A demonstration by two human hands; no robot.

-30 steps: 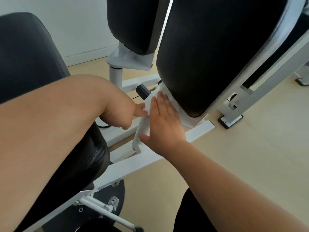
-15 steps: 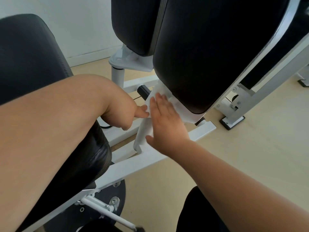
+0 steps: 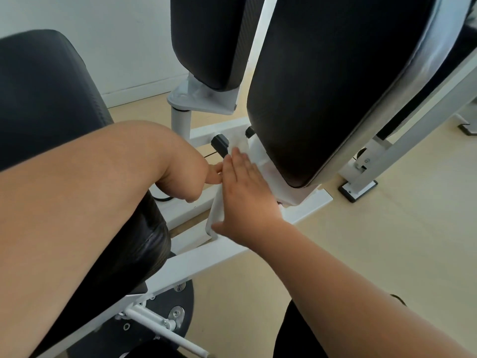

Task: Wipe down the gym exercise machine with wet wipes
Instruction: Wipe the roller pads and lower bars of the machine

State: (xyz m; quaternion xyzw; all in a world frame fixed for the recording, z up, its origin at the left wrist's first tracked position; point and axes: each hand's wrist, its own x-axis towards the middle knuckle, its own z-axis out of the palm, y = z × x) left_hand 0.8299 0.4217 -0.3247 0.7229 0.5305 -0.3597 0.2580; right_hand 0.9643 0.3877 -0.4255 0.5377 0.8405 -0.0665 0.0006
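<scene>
The gym machine has a white steel frame [image 3: 211, 257] and black padded cushions; the nearest big pad [image 3: 335, 86] hangs over the frame at centre right. A white wet wipe [image 3: 215, 213] lies draped over the white bracket under that pad. My right hand [image 3: 245, 197] lies flat on the wipe with straight fingers, pressing it against the bracket. My left hand [image 3: 191, 177] reaches in from the left, bent at the wrist, fingertips touching the wipe's left edge next to a black knob [image 3: 220, 145]. Most of its fingers are hidden.
A black seat pad [image 3: 46, 104] fills the left side under my left arm. A second black pad [image 3: 209, 40] stands behind on a white post. Black round plate [image 3: 165, 324] with bolts lies low on the beige floor. Another white frame leg [image 3: 358, 187] stands at right.
My right hand has slid slightly up the bracket with the wipe. The left hand stays at the wipe's edge. The view has shifted a little.
</scene>
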